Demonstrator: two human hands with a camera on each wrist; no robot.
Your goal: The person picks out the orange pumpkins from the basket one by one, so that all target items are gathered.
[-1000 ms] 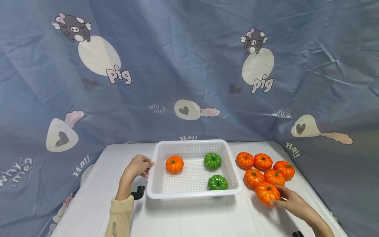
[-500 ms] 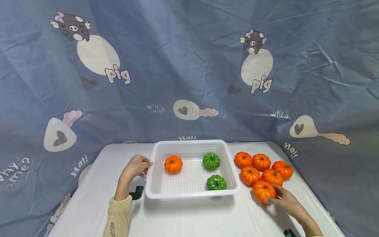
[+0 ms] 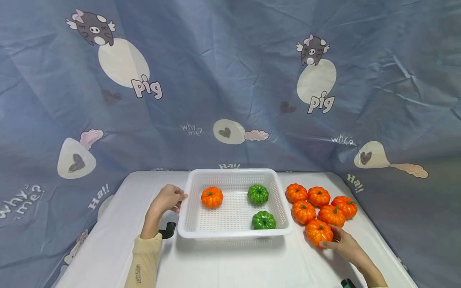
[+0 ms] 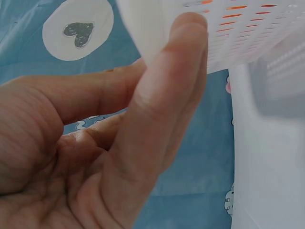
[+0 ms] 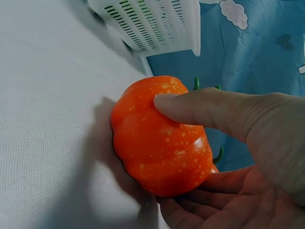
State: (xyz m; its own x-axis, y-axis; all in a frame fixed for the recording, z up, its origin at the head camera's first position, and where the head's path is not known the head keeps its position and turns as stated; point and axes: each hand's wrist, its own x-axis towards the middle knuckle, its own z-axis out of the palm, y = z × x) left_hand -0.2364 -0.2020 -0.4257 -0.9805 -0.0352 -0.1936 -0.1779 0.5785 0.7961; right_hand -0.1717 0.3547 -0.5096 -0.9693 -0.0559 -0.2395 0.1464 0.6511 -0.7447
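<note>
My left hand (image 3: pixel 170 199) pinches the left rim of a white plastic basket (image 3: pixel 230 235); in the left wrist view a finger (image 4: pixel 188 28) lies against its slotted wall. Inside the basket are an orange pumpkin (image 3: pixel 212 197) at the left and two green pumpkins, one at the back (image 3: pixel 258 195) and one at the front (image 3: pixel 264 220). To the right of the basket, my right hand (image 3: pixel 346 245) grips a speckled orange pumpkin (image 5: pixel 159 138), thumb on one side and fingers on the other. That pumpkin is at the table surface, at the front of a group of orange pumpkins (image 3: pixel 304 212).
Several orange pumpkins sit close together at the table's right side, including one near the right edge (image 3: pixel 344 207). A white cloth covers the table (image 3: pixel 230 268). Behind it hangs a blue curtain (image 3: pixel 230 80) printed with pigs.
My right hand has brought the speckled orange pumpkin slightly left and down to the table, beside the others. My left hand stays at the basket rim.
</note>
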